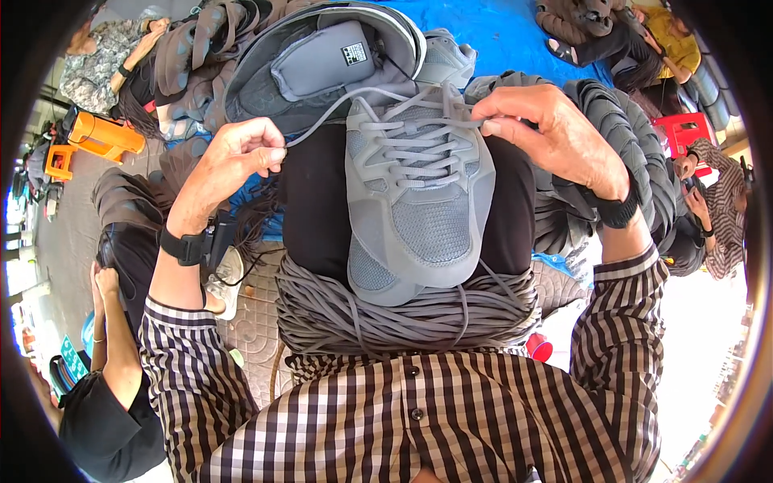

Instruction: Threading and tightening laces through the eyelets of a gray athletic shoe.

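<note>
A grey sneaker upper (431,229) rests across my lap, its toe pointing toward me. Grey shoelace (419,150) is threaded in rows through its eyelets. On the left, my left hand (241,157) pinches one loose end of the lace, which arcs up to the top of the shoe. My right hand (555,137) grips the other end between thumb and fingers, close beside the top eyelets on the right. Both hands are closed and off the shoe's body. Below the toe, a thick bundle of loose grey laces (403,318) lies over my thighs.
Just beyond stands a large grey shoe piece (322,68) showing its inner lining. Stacked grey uppers (644,153) curve along the right. A blue tarp (499,36) spreads behind. An orange stool (105,137) and a red stool (684,133) sit farther out, with several people around.
</note>
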### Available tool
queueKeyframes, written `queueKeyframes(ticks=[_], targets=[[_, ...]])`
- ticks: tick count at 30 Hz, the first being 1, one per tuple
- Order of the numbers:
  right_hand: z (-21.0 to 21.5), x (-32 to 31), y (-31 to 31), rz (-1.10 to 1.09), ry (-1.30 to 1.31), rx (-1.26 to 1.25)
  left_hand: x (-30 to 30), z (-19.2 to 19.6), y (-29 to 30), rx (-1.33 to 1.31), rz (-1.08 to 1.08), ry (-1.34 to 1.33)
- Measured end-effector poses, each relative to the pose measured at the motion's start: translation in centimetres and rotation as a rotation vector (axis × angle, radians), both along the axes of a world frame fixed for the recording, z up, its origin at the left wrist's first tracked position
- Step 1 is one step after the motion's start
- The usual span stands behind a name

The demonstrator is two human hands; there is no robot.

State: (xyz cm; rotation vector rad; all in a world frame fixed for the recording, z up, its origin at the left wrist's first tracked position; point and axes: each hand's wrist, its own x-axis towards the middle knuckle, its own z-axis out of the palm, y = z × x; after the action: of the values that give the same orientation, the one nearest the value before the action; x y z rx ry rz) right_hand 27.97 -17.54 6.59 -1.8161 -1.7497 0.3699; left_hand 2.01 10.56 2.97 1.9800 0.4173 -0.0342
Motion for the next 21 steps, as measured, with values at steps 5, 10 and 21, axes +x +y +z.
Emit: queueKeyframes(ticks=[5, 10, 21], targets=[[-1.2, -0.3, 0.7, 0.012, -0.476, 0.304, -0.1, 0.1, -0.1, -0.224, 0.021, -0.066], [-3.2, 0.4, 2.3, -0.153, -0.722, 0.423, -1.1, 0.6, -2.2, -0.745, 0.009, -0.223], [-3.1, -1.6, 2.7, -0.338, -0.476, 0.443, -4.0, 0.9, -6.2, -0.988, -0.048, -0.361]])
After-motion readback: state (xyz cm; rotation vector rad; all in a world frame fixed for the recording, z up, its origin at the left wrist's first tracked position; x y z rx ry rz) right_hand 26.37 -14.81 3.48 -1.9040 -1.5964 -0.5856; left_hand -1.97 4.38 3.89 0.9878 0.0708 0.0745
